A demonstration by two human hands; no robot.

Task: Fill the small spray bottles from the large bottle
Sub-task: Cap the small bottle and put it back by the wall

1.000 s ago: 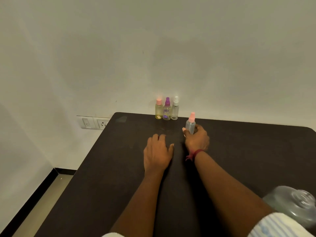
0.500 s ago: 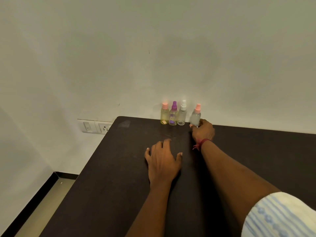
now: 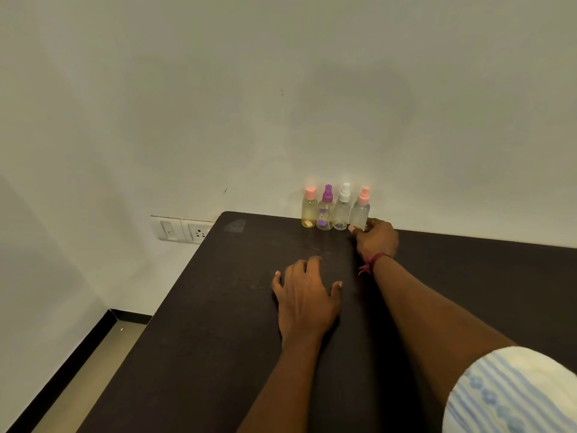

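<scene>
Right hand (image 3: 376,240) has moved the pink-capped spray bottle (image 3: 360,210) from mid-table to the table's (image 3: 218,339) far edge, upright, right end of row beside three other small bottles (image 3: 325,210), fingers still curled round its base, left hand (image 3: 307,298) flat, fingers relaxed; this bottle likely finished, large bottle out of view.

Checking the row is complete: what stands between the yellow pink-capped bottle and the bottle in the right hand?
In the head view, two upright bottles: the purple-capped bottle and the white-capped bottle.
</scene>
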